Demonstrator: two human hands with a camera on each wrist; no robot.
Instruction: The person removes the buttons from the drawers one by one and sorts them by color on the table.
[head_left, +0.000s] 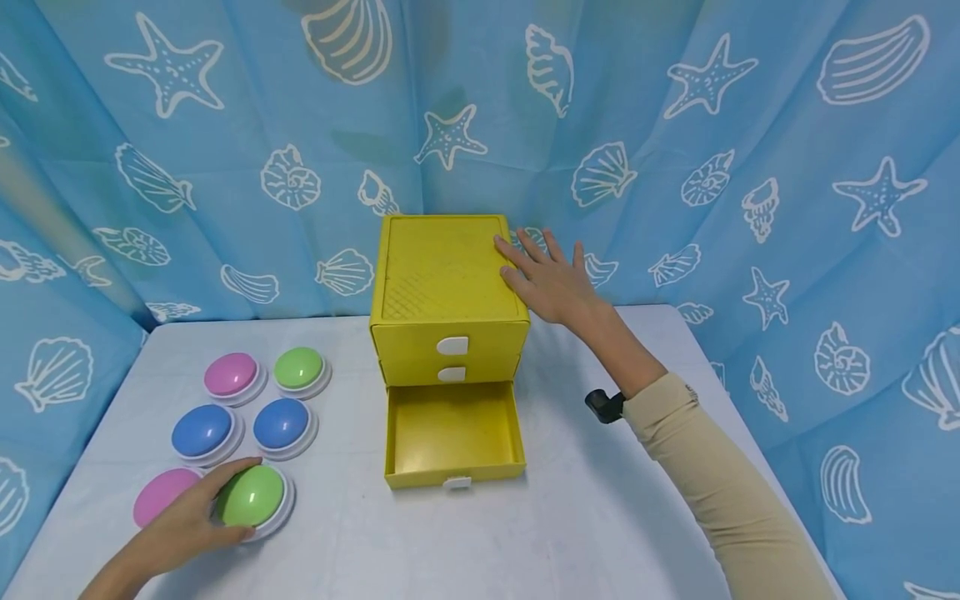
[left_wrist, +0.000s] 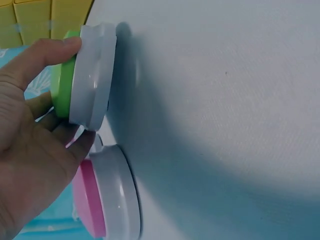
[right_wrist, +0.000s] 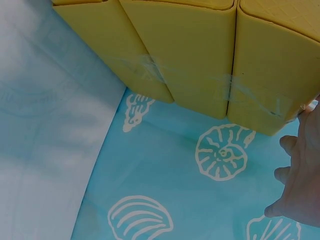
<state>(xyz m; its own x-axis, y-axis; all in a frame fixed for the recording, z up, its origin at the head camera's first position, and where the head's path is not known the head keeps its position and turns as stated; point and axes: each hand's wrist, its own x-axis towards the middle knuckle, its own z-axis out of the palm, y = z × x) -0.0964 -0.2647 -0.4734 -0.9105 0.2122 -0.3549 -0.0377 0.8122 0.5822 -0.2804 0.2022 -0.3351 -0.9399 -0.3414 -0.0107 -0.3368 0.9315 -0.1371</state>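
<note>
My left hand (head_left: 183, 527) holds a push button with a green dome (head_left: 253, 497) and a white base by its sides, thumb and fingers on opposite edges. In the left wrist view, the white base (left_wrist: 92, 80) is close to the tabletop; I cannot tell whether it touches. My right hand (head_left: 551, 282), fingers spread, rests at the upper right edge of a yellow drawer unit (head_left: 446, 267). Its bottom drawer (head_left: 455, 429) is pulled out and holds nothing visible; the two drawers above are closed, with white handles.
Beside the held button is a pink button (head_left: 159, 497), partly hidden by my left hand. Behind stand two blue buttons (head_left: 279, 423), another pink one (head_left: 230, 374) and another green one (head_left: 298, 367). A blue shell-patterned curtain (head_left: 480, 100) surrounds the white table (head_left: 600, 533).
</note>
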